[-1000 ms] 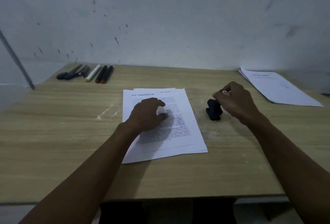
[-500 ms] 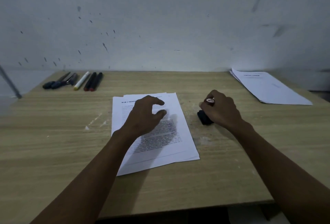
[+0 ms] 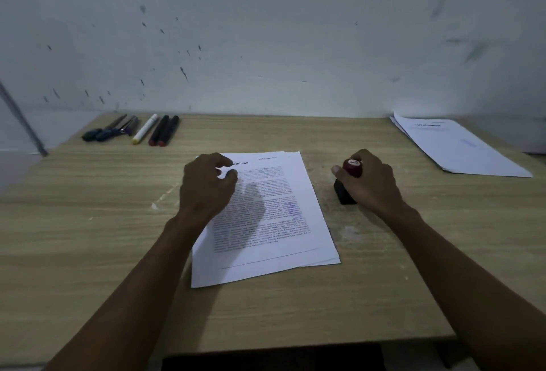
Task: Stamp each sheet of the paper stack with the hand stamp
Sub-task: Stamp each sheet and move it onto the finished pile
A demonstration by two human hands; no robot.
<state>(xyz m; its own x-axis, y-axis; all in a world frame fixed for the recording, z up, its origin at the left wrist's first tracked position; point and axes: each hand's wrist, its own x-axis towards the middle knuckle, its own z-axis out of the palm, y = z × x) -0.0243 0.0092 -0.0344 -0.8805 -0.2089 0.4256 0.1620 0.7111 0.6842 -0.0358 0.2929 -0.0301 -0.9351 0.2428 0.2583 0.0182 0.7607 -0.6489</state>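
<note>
Single head view, above the near edge of the wooden desk, facing forward and down toward the wall behind the desk. Close range; forearms enter from bottom.

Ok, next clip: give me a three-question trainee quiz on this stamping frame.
1. True or false: the hand stamp stands on the paper stack.
2. Which hand grips the stamp: A left hand, B right hand?
3. Fill in: the second pile of sheets lies at the table's far ____ corner.

Key: 1 false, it stands on the table beside the stack; 2 B; 3 right.
</note>
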